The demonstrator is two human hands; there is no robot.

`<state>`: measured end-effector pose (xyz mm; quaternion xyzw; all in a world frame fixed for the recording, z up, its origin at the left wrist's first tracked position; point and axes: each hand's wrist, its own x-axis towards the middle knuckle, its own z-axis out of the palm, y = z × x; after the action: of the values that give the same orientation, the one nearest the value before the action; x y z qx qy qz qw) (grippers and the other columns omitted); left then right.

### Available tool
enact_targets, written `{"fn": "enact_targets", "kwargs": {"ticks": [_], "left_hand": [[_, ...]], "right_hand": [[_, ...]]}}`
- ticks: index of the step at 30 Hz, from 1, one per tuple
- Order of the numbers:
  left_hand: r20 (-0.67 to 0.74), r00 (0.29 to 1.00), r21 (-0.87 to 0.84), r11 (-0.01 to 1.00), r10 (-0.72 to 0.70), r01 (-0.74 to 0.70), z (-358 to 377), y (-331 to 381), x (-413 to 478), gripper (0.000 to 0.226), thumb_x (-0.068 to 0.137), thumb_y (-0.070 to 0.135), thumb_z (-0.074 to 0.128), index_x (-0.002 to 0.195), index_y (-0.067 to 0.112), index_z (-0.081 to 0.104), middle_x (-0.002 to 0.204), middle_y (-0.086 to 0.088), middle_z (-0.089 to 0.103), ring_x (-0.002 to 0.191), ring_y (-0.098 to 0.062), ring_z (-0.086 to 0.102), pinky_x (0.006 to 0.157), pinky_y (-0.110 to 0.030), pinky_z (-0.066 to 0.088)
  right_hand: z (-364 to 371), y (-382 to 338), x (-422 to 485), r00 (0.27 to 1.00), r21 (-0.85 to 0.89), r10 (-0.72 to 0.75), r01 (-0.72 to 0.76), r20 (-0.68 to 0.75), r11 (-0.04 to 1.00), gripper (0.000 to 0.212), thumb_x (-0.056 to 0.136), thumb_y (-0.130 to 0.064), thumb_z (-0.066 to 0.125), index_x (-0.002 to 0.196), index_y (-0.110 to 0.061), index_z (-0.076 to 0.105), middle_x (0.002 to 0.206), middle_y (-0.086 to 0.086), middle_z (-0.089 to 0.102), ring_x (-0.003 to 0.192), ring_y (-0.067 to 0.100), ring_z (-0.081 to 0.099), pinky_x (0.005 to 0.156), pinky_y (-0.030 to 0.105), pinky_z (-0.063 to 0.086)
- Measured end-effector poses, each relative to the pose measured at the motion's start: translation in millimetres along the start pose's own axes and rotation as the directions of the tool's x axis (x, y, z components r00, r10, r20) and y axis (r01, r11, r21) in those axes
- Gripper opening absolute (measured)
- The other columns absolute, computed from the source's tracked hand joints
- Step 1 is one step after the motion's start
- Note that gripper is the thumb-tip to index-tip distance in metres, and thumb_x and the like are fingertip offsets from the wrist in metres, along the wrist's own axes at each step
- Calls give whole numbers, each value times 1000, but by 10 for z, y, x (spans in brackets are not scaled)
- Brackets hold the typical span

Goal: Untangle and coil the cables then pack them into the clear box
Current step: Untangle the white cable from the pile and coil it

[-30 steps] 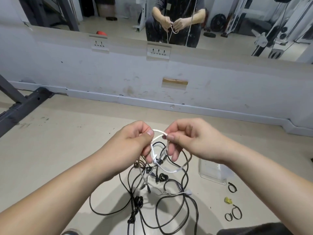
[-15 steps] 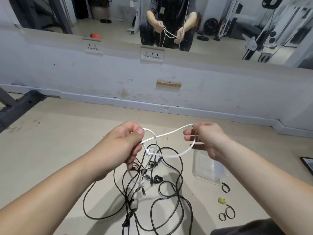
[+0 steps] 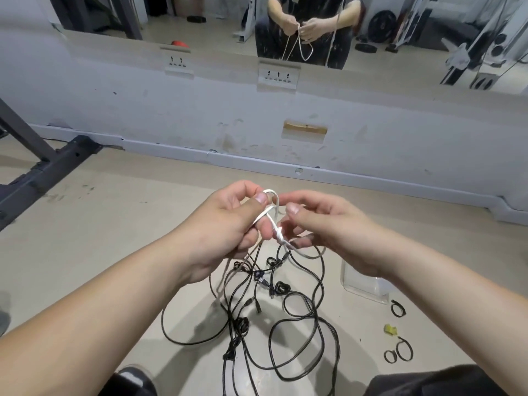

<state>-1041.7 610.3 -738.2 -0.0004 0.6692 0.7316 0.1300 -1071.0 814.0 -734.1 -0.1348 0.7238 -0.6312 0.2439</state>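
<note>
The right hand, stretched rightward a half-second ago, is back beside the left hand, both pinching the white cable at its knot above the black cables tangled on the floor, clear box to the right: untangling judged still under way.

1 head-worn wide-angle view, facing forward and down, close above the cables, mirror ahead, edges probably lens-bent
</note>
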Motion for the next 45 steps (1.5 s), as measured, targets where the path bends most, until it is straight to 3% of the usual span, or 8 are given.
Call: {"fn": "enact_targets", "kwargs": {"ticks": [4, 9, 18, 24, 28, 32, 35, 45], "left_hand": [[33, 999, 13, 1000, -22, 21, 22, -34, 2, 13, 110, 25, 49, 103, 15, 54, 67, -8, 66, 45, -12, 41, 41, -20, 30], [-17, 1000, 119, 993, -16, 18, 23, -81, 35, 16, 107, 29, 56, 106, 15, 64, 75, -4, 65, 51, -15, 49, 57, -38, 60], [103, 988, 393, 917, -119, 69, -46, -161, -9, 29, 105, 36, 56, 94, 17, 75, 57, 3, 49, 47, -16, 36, 46, -25, 37], [33, 999, 0, 1000, -11, 11, 4, -4, 22, 27, 108, 36, 50, 92, 29, 71, 61, 6, 38, 47, -9, 23, 42, -17, 20], [158, 987, -450, 891, 16, 57, -30, 133, -21, 18, 104, 35, 54, 100, 27, 70, 63, 6, 40, 44, -6, 26, 38, -15, 19], [5, 999, -156, 987, -48, 48, 76, 86, -66, 22, 109, 30, 48, 97, 21, 65, 62, 3, 43, 47, -10, 27, 45, -19, 19], [139, 990, -449, 889, -30, 90, 93, 181, -92, 17, 105, 32, 51, 102, 21, 64, 58, 5, 39, 40, -5, 25, 39, -14, 15], [109, 994, -483, 873, -22, 72, 118, 226, -108, 17, 110, 29, 45, 110, 19, 59, 60, 4, 42, 41, -4, 26, 36, -15, 16]], "right_hand": [[32, 27, -9, 996, 20, 69, -70, 64, 997, 37, 87, -26, 71, 120, -11, 61, 93, 14, 73, 72, 27, 68, 73, 39, 46], [-15, 19, -24, 996, 74, 91, -92, 6, 993, 12, 96, -15, 69, 100, -13, 58, 66, 13, 58, 49, 19, 50, 45, 23, 38], [-452, -15, 95, 815, 232, 156, -27, -558, 972, 12, 104, -17, 55, 96, -23, 48, 70, 1, 51, 47, 13, 41, 41, 21, 33], [-330, 90, 60, 922, 80, 145, -124, -359, 989, 15, 94, -11, 65, 90, -25, 59, 63, 5, 59, 45, 17, 42, 44, 21, 28], [-259, 98, 67, 936, -11, 83, -93, -341, 996, 10, 100, -19, 62, 97, -23, 53, 78, 9, 73, 52, 22, 48, 48, 26, 27], [-150, 154, 78, 968, 50, 71, -61, -241, 997, 9, 105, -23, 58, 102, -22, 50, 102, 16, 77, 62, 24, 62, 50, 28, 33], [-82, 192, 116, 968, 82, 70, -51, -240, 995, 10, 104, -26, 60, 101, -23, 51, 104, 17, 77, 68, 24, 66, 51, 28, 37], [22, 213, 125, 981, 149, 62, -34, -186, 988, 12, 102, -25, 64, 107, -19, 55, 99, 14, 73, 77, 25, 69, 52, 29, 46]]}}
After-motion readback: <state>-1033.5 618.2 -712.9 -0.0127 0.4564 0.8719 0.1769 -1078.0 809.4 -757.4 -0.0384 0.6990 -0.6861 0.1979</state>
